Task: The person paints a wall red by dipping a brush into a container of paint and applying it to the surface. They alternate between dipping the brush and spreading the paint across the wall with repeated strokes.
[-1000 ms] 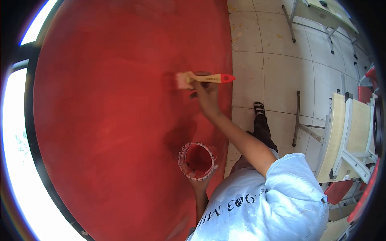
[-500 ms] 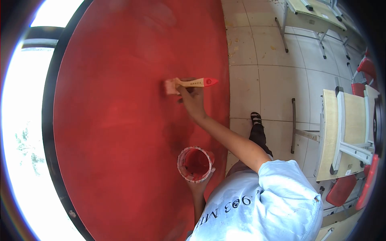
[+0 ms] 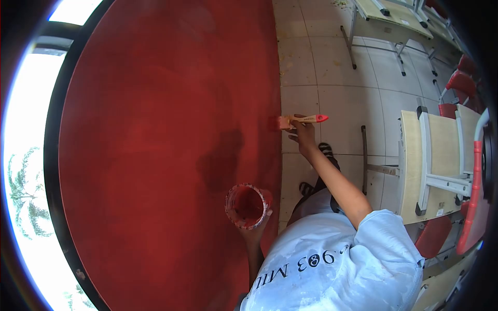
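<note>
My right hand [image 3: 305, 136] grips a paintbrush [image 3: 315, 118] by its wooden handle, which has a red tip. The bristles, coated in red, lie against the red-painted wall [image 3: 155, 129] near its lower edge, where it meets the floor. A round paint tub [image 3: 247, 206] is in my left hand [image 3: 254, 233], held in front of the wall with its mouth up. Red paint coats the tub's inside and its rim is smeared. Most of the left hand's fingers are hidden behind the tub.
Pale tiled floor [image 3: 347, 103] runs along the wall, with debris farther ahead. A wooden-topped desk [image 3: 412, 171] and red chairs [image 3: 433, 236] stand to the right, another desk [image 3: 391, 23] ahead. A dark window frame [image 3: 52, 176] borders the wall on the left.
My right hand has moved the brush from the middle of the wall down to its edge by the floor. The tub has stayed nearly in place. A second foot now shows.
</note>
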Motion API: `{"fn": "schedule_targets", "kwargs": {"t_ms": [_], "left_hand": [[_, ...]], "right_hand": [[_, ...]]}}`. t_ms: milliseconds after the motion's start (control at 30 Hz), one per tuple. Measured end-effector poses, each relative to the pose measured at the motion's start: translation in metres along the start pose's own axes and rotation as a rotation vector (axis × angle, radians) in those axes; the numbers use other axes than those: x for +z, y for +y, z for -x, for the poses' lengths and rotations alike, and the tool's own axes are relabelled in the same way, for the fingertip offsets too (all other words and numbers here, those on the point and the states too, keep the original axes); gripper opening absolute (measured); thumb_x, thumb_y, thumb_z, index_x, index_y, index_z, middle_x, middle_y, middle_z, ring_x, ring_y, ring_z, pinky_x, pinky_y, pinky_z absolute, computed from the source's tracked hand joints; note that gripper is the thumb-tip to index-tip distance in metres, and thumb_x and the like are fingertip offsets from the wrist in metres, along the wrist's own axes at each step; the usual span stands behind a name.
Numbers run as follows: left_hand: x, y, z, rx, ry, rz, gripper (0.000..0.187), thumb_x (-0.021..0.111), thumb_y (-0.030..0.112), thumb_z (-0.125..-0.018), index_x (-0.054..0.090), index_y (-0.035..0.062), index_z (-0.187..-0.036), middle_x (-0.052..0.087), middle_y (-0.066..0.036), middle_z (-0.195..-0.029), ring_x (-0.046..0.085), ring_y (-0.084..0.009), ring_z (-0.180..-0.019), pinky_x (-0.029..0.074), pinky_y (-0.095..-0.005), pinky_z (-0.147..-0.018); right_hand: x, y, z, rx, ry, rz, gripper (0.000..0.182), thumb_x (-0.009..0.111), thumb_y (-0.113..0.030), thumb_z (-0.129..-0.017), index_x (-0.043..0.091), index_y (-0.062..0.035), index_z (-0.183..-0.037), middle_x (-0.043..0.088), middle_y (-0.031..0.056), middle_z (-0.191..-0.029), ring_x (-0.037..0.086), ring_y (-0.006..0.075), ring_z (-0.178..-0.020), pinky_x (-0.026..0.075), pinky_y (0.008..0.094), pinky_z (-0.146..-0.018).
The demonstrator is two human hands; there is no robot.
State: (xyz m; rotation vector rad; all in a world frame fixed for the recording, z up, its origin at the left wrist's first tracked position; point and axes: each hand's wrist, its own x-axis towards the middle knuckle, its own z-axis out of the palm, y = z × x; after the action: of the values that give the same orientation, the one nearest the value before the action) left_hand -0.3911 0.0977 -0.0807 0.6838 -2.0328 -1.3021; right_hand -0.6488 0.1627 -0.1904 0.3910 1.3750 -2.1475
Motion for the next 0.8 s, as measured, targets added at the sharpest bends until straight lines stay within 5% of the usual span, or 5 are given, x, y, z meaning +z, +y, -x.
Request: {"fn": "schedule_targets", "kwargs": {"t_ms": [367,700,800], "left_hand": [[0.031,0.024,0.021,-0.359,0.288,-0.032,0.081,0.079,0.024,-0.060,0.035,0.0049,-0.125,0.044,-0.008,-0.121,0.048,-0.0222,-0.107,0.041,-0.0364,-0.090],[0.053,0.045,0.020,-0.682,0.498,-0.027,0.072,0.075,0.014,-0.064,0.037,0.0056,-0.125,0.048,-0.004,-0.116,0.049,-0.0188,-0.105,0.039,-0.0325,-0.092],[0.049,0.048,0.024,-0.709,0.463,-0.116,0.066,0.074,0.015,-0.065,0.042,0.0035,-0.121,0.050,-0.005,-0.114,0.051,-0.0198,-0.100,0.041,-0.0326,-0.087]], "right_hand": [[0.026,0.048,0.002,0.030,-0.101,-0.043,0.028,0.058,-0.008,-0.079,0.049,-0.0038,-0.105,0.057,0.0063,-0.086,0.058,0.0120,-0.071,0.050,0.0237,-0.050],[0.179,-0.041,0.013,-0.053,-0.495,-0.633,0.022,0.058,0.001,-0.080,0.048,-0.0023,-0.099,0.054,0.0034,-0.093,0.056,0.0085,-0.074,0.052,0.0216,-0.050],[0.168,0.025,-0.017,-0.039,-0.266,-0.489,0.018,0.056,-0.005,-0.083,0.050,-0.0039,-0.100,0.057,0.0036,-0.087,0.057,0.0088,-0.073,0.052,0.0220,-0.051]]}}
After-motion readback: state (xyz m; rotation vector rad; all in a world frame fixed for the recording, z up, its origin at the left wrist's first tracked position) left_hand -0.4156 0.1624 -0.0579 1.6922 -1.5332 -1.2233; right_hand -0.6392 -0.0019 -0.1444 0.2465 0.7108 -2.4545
